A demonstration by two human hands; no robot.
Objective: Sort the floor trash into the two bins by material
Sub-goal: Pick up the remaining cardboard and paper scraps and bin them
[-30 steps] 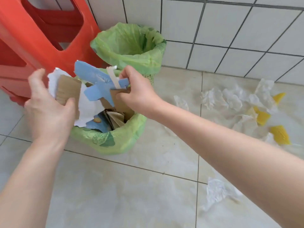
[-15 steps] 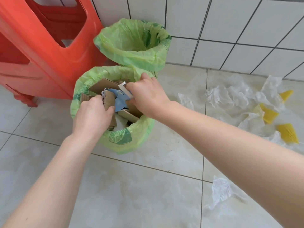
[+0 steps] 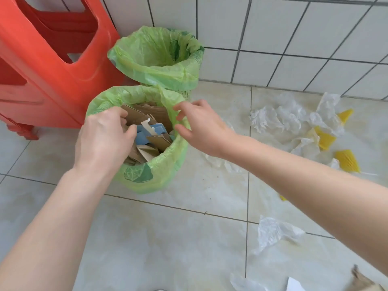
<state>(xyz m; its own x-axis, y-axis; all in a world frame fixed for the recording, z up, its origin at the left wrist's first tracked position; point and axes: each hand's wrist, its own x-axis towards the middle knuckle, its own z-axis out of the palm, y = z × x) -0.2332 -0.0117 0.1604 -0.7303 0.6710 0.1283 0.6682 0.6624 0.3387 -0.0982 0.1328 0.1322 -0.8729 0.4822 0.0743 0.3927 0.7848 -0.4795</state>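
Cardboard scraps (image 3: 147,116), brown, fill the near bin (image 3: 147,175), mixed with blue card pieces (image 3: 144,135) and a white strip (image 3: 147,125). Load sits close to rim level. Bin lined with a green bag, printed leaf mark on its front.

Left hand (image 3: 102,139) over the near-left side of the opening, fingers (image 3: 120,114) curled down onto the cardboard, thumb tip against the blue card. Whether it grips a piece or only presses on the pile cannot be told. Right hand (image 3: 201,129) at the bin's right rim, fingers spread and loosely bent, holding nothing; fingertips just beside or brushing the raised fold of the liner.

Far bin (image 3: 155,76) directly behind, touching or nearly touching the near one, same green liner; no contents seen in the visible part of its inside. It stands against the white tiled wall (image 3: 294,38).

Red plastic stool (image 3: 48,66) close on the left of both bins, its leg just beside the near bin.

On the floor (image 3: 168,248) to the right, well apart from the bins: a heap of crumpled clear plastic wrappers (image 3: 279,118) with yellow pieces (image 3: 346,160) among them. One more clear wrapper (image 3: 273,232) lies nearer, under the right forearm. Another thin wrapper (image 3: 220,162) lies just right of the near bin, partly hidden by the right wrist. At the lower right edge, a brown paper scrap (image 3: 363,282) and a white piece (image 3: 296,285), both cut off by the frame.
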